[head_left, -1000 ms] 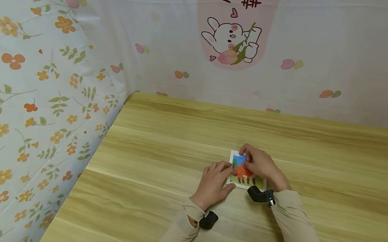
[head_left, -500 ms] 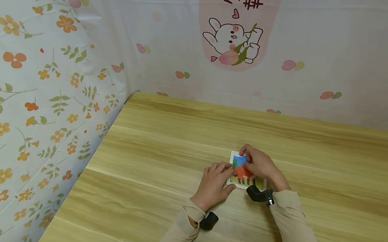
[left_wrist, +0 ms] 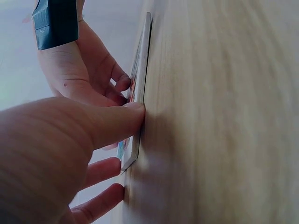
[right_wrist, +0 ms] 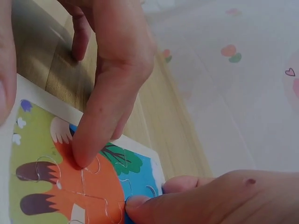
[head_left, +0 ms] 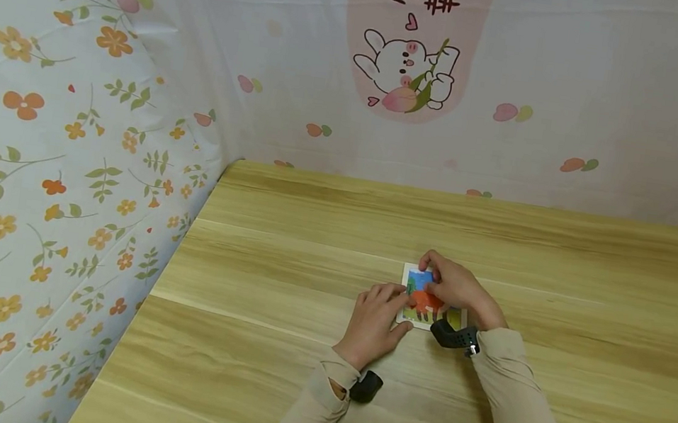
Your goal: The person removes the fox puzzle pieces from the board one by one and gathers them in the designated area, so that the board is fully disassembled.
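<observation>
A person's two bare hands are working at a white-bordered jigsaw puzzle, which is lying flat on the wood-grain table, right of the middle in the head view. Curved cut lines are running across its picture of an orange animal with dark legs on green ground, with a blue sky and a green tree. The left hand is spreading moderately wide around the puzzle's near left corner, its thumb resting against the near edge, one finger pressing on the orange body and other fingertips reaching beside the left edge. The right hand is gripping the far side narrowly, its thumb pressing on the blue sky and a curled finger touching the far border. Black wrist devices are sitting beside the cuffs of both beige sleeves. Behind the table a white cloth is hanging, printed with a sideways rabbit, while a floral cloth is covering the left side.
</observation>
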`<act>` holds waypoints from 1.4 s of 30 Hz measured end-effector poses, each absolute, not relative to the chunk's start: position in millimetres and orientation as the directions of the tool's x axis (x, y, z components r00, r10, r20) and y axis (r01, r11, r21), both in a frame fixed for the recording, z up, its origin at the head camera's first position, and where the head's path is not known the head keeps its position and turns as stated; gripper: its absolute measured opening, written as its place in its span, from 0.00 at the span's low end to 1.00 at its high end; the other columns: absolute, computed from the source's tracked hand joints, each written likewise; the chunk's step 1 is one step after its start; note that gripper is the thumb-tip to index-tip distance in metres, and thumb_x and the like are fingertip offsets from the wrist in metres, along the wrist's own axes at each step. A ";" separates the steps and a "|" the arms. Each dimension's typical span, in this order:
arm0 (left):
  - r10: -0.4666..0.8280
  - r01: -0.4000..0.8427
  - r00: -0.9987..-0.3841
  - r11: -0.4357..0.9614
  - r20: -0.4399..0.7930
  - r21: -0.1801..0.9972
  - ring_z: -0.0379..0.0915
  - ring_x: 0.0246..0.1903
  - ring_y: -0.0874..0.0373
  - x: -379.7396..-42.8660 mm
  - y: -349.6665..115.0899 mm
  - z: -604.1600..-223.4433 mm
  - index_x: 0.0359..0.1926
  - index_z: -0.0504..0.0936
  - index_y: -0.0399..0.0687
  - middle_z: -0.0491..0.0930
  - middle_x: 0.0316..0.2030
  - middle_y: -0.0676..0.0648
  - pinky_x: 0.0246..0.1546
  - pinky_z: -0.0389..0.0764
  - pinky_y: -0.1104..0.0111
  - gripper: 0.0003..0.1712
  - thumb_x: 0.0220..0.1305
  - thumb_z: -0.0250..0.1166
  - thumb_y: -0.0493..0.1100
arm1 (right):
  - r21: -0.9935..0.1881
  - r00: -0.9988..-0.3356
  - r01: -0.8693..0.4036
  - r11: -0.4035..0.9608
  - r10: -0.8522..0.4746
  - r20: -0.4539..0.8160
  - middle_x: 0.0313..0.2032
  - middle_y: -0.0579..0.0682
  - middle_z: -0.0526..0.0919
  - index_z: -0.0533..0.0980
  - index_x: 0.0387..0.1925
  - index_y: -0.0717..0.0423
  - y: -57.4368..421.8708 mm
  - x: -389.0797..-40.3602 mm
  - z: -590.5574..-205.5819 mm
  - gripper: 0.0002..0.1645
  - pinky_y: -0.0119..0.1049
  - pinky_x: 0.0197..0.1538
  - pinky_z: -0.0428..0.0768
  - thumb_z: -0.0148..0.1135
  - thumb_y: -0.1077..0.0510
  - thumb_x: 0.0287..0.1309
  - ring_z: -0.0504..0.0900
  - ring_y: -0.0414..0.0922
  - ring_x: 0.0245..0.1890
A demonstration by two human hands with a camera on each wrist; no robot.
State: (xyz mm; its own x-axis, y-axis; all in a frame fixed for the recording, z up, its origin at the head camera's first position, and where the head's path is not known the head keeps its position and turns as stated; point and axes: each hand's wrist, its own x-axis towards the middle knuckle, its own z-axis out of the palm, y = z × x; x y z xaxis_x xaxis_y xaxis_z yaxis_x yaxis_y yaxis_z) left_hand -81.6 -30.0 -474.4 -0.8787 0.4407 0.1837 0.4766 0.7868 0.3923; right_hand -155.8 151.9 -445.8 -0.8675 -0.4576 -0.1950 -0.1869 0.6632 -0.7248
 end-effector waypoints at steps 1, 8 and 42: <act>0.441 0.477 -0.879 0.787 0.184 0.391 0.64 0.53 0.55 -81.8 -29.8 -474.1 0.47 0.79 0.56 0.71 0.54 0.51 0.48 0.65 0.59 0.15 0.58 0.65 0.50 | -0.725 -0.868 -0.189 0.662 -0.459 -0.192 0.25 0.52 0.64 0.65 0.42 0.60 152.1 -156.1 -445.7 0.15 0.33 0.17 0.71 0.53 0.72 0.53 0.67 0.43 0.18; 0.441 0.481 -0.876 0.783 0.192 0.394 0.64 0.53 0.55 -83.2 -29.0 -472.5 0.47 0.79 0.55 0.72 0.54 0.51 0.47 0.66 0.59 0.16 0.58 0.65 0.50 | -0.742 -0.876 -0.224 0.632 -0.464 -0.131 0.25 0.53 0.64 0.62 0.40 0.61 152.6 -156.8 -448.3 0.17 0.35 0.22 0.63 0.58 0.73 0.50 0.64 0.45 0.21; 0.439 0.492 -0.870 0.774 0.224 0.399 0.64 0.53 0.54 -80.8 -29.9 -474.5 0.47 0.79 0.54 0.72 0.54 0.51 0.48 0.66 0.58 0.16 0.58 0.65 0.49 | -0.668 -0.939 -0.324 0.670 -0.316 0.139 0.28 0.51 0.79 0.76 0.42 0.58 155.0 -137.7 -462.9 0.17 0.36 0.26 0.69 0.67 0.63 0.48 0.73 0.41 0.23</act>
State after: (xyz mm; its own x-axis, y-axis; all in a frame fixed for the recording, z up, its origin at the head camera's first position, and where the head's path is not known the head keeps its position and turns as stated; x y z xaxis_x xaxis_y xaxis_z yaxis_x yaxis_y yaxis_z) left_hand -80.8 -29.9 -474.5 -0.8704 0.4385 0.2239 0.4924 0.7737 0.3988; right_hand -137.7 155.0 -462.9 -0.9386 -0.3158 0.1387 -0.3241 0.6700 -0.6679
